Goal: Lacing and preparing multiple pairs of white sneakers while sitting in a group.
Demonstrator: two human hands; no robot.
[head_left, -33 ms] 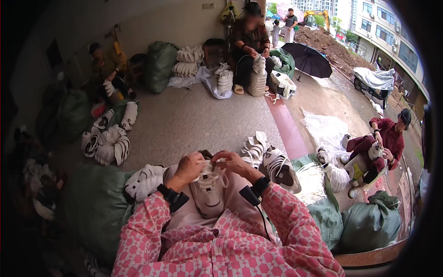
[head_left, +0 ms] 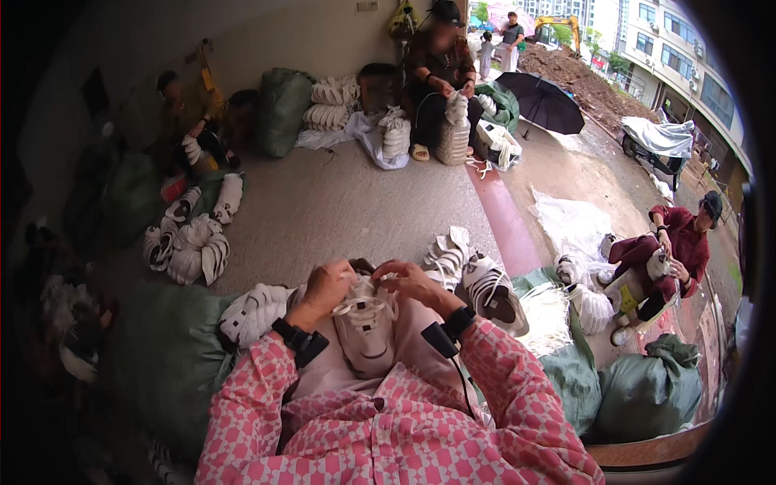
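Observation:
A white shoe (head_left: 364, 343) rests on my lap, toe toward me, with white shoelace (head_left: 361, 305) crossing its front. At the upper left of the shoe, my left hand (head_left: 329, 288) is closed, its fingertips pinching the lace by the eyelets. My right hand (head_left: 411, 284) bends over the upper right side, thumb and forefinger together on the lace. The fingertips partly hide the shoe's opening. Black devices are strapped to both my wrists.
White shoes are bunched by my left knee (head_left: 255, 317) and beyond my right knee (head_left: 491, 295). A green sack (head_left: 166, 364) stands at left; white laces (head_left: 546, 323) lie on another at right. Co-workers sit ahead (head_left: 443, 73), far left (head_left: 190, 121) and right (head_left: 683, 242).
Both hands have shifted slightly away from me. The lace loop that hung at the shoe's right side is no longer seen there.

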